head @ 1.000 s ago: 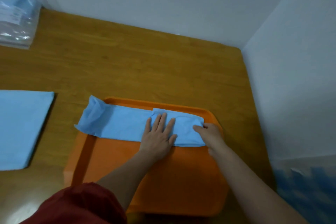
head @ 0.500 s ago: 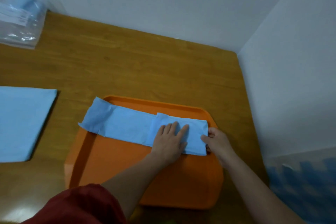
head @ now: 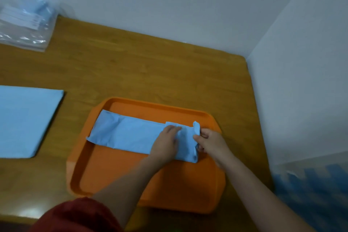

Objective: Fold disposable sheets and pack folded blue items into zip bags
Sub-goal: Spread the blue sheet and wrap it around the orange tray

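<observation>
A long blue disposable sheet (head: 130, 133), folded into a strip, lies across the orange tray (head: 169, 190). My left hand (head: 166, 144) presses flat on the strip's right part, fingers pointing right. Just beside it, my right hand (head: 209, 141) pinches the strip's right end, and a small flap of that end stands up above my fingers. A stack of clear zip bags (head: 24, 24) with blue contents lies at the table's far left corner.
A larger folded blue sheet (head: 24, 120) lies flat on the wooden table (head: 150, 69) at the left. White walls close the far side and the right side. A blue patterned surface (head: 310, 194) shows at the lower right, off the table.
The strip's left end now lies inside the tray instead of over its rim. My left hand slid right along the strip. My right hand went from touching the end to pinching and lifting it.
</observation>
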